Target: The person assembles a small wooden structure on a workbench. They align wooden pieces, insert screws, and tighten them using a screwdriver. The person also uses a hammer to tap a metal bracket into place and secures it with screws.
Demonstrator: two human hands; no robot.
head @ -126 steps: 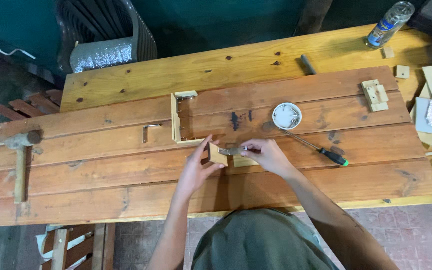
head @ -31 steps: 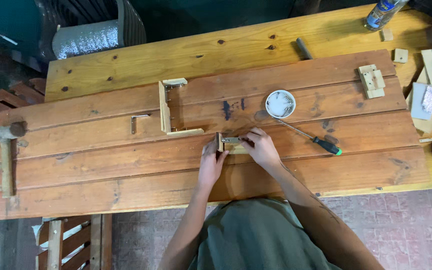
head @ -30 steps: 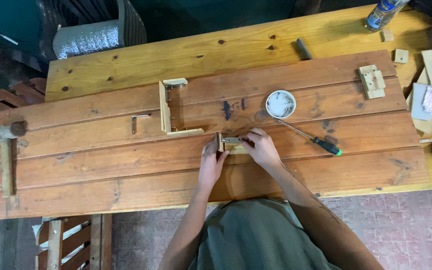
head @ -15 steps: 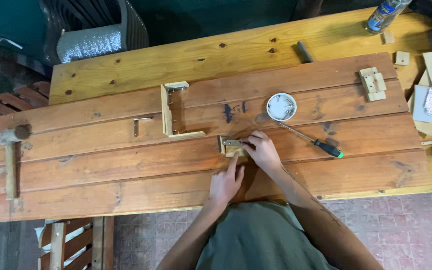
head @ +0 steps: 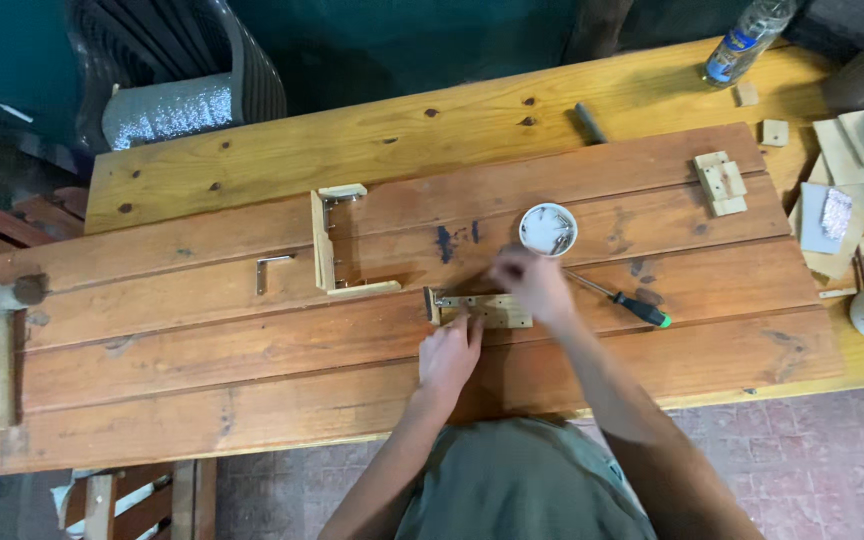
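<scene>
We saw a three-sided wooden frame (head: 332, 245) already joined on the plank table (head: 202, 400), a loose metal bracket (head: 270, 270) beside it. The left hand (head: 449, 352) pressed fingers together on a small wood strip (head: 482, 310); the blurred right hand (head: 530, 283) hovered between strip and white dish of screws (head: 548, 229), grip unclear. We judged the strip unfastened, the screwdriver (head: 620, 299) lying unused.
</scene>
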